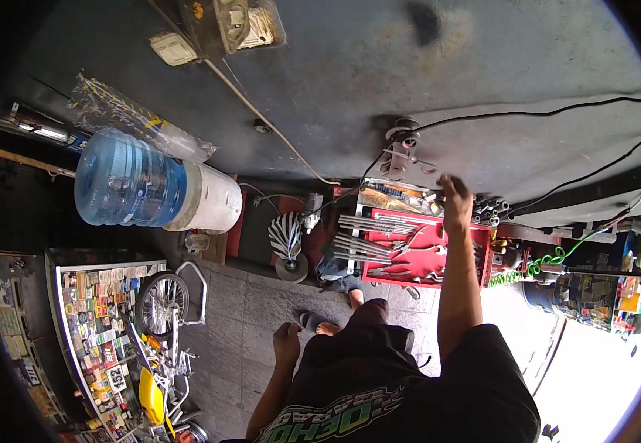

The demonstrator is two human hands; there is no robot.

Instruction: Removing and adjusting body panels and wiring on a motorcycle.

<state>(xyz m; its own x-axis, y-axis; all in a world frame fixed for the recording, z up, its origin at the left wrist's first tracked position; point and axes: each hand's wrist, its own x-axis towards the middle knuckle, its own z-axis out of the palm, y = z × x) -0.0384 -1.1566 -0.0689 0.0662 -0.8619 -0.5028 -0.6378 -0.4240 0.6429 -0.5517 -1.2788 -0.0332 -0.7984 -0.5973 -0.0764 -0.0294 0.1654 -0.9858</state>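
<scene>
Red tray (432, 240) of hand tools lies ahead of the wearer, at the foot of the grey wall (527, 63). Left part of tray: two banks of slim steel tools, the farther bank (368, 223) and the nearer bank (362, 248), packed side by side. Toward the middle, pliers (390, 269) and other loose pieces lie flat, apart from one another. Handling, by judgement: steel throughout, so stiff, dense for its size, little risk of breakage; bare shafts could be slick if oily. Best hold for a slim piece: mid-shaft, thumb against fingers, lifted clear of its close neighbours; for pliers, around both handles, behind the pivot. Tray itself probably weighty when loaded; rim is the place to grip. Right hand (455, 201) is raised by the tray's far edge, forearm crossing in front of the tray's right side. Fingers bent inward, not spread; cannot tell whether something small is pinched there, nor whether it touches anything. Metal sockets (492, 210) just to its right, a metal fitting (400, 150) on the wall to its left. Left hand (286, 345) low over the paved floor (235, 317), fingers curled, no object showing; how tightly closed, cannot tell.
</scene>
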